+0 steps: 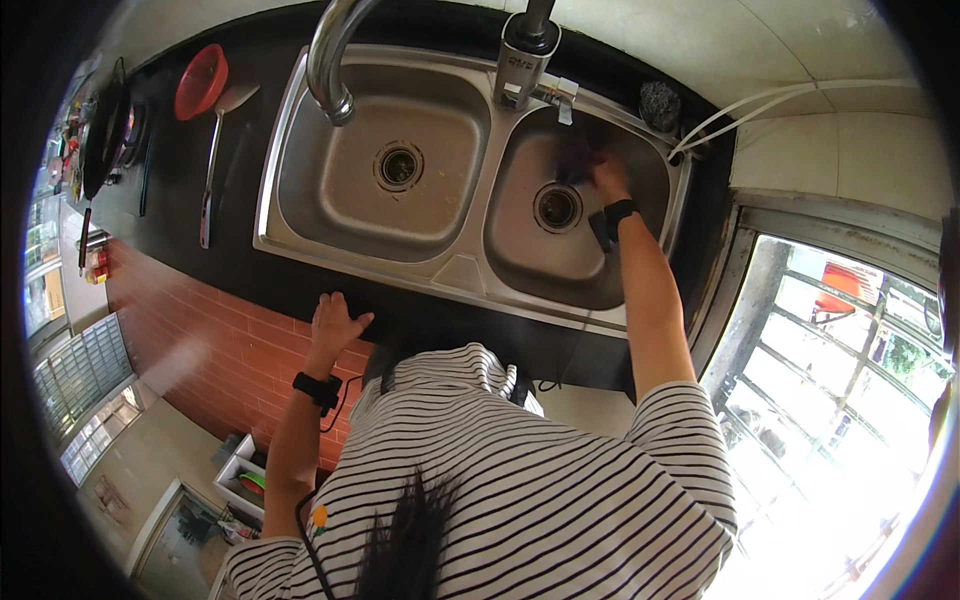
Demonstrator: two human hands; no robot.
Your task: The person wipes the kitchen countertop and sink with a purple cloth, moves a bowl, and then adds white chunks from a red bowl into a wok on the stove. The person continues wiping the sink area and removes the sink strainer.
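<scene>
My right hand (pixel 611 178) reaches into the right basin of a stainless steel double sink (pixel 469 217), its fingers closed on a dark purple cloth-like thing (pixel 574 161) that is blurred. That thing lies just above the right drain (pixel 557 208), below the small tap (pixel 564 97). A dark band or strap end sits by my right wrist. My left hand (pixel 337 322) rests at the front edge of the black countertop (pixel 300 281), fingers spread, holding nothing. The left basin, with its own drain (pixel 399 167), lies under the curved chrome faucet (pixel 337 97).
A red plastic bowl (pixel 201 82) and a metal spatula (pixel 214 165) lie on the counter left of the sink, with a dark wok (pixel 105 142) further left. A scouring pad (pixel 660 106) sits at the sink's back right corner beside white hoses (pixel 739 112). A barred window (pixel 840 352) is at right.
</scene>
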